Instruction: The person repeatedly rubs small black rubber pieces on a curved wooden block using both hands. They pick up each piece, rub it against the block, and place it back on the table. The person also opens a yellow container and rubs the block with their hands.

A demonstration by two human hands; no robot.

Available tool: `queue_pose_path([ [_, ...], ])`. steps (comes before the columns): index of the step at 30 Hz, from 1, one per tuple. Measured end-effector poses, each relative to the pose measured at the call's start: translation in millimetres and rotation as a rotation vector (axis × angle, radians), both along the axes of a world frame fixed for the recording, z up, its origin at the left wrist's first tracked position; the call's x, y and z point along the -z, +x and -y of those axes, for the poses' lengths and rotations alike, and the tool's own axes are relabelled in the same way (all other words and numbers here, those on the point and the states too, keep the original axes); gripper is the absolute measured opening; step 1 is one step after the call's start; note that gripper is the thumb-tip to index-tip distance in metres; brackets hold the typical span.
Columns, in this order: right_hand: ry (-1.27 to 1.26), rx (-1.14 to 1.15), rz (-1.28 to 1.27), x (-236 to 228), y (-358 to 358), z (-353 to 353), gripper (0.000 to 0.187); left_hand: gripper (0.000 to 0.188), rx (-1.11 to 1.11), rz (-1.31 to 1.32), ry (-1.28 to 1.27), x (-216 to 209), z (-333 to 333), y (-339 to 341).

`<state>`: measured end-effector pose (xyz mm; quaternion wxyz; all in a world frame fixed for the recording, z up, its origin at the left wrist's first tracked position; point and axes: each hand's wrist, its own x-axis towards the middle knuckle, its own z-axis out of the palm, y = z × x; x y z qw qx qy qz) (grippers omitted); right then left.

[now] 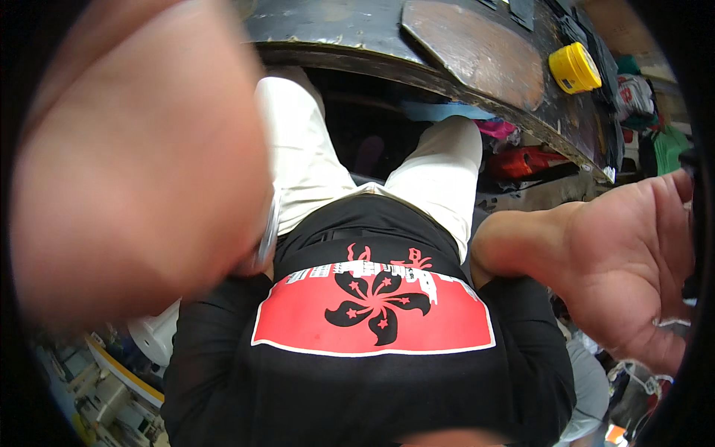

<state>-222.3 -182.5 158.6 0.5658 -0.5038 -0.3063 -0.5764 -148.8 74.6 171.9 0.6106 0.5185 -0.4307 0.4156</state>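
My left hand (141,164) looms very close at the left, large and blurred, covering much of that side. Its fingers are out of sight, and a silver band (272,227) shows at the wrist. At the right edge, my right hand (622,249) is raised with its palm side showing. The dark rim of the picture cuts off its fingers, next to a black shape (694,186) that I cannot make out. A thin white cord (672,322) lies by its lower edge. Whether either hand grips anything is hidden.
Ahead of my knees stands a dark worn workbench (328,33), bearing a brown board (477,48) with cut corners and a yellow tub (575,68). Beneath its right side are red items (525,160). A green bag (669,147) is at the far right; clutter (112,395) fills the lower left.
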Motion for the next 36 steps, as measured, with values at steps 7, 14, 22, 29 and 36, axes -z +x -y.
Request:
queue_pose_path([
  [7, 0.034, -0.095, -0.104, -1.7, 26.8, 3.2, 0.045, 0.011, -0.566, 0.261, 0.892, 95.1, 13.7, 61.4],
  [14, -0.312, 0.041, -0.283, 11.7, 32.1, 0.4, 0.046, 0.013, -0.378, 0.043, 1.099, 146.9, 15.4, 63.2],
  [22, -0.189, -0.094, -0.443, 31.6, 34.0, -35.4, 0.052, 0.014, -0.294, -0.003, 1.166, 158.0, 13.1, 59.0],
  [29, -0.262, 0.056, -0.475, 32.9, 39.0, -44.3, 0.067, 0.015, -0.198, -0.108, 1.149, 168.7, 4.0, 54.3],
  [36, -0.215, 0.112, -0.382, 31.0, 37.7, -33.4, 0.054, 0.015, -0.195, -0.401, 0.860, 152.2, -23.6, 37.8],
])
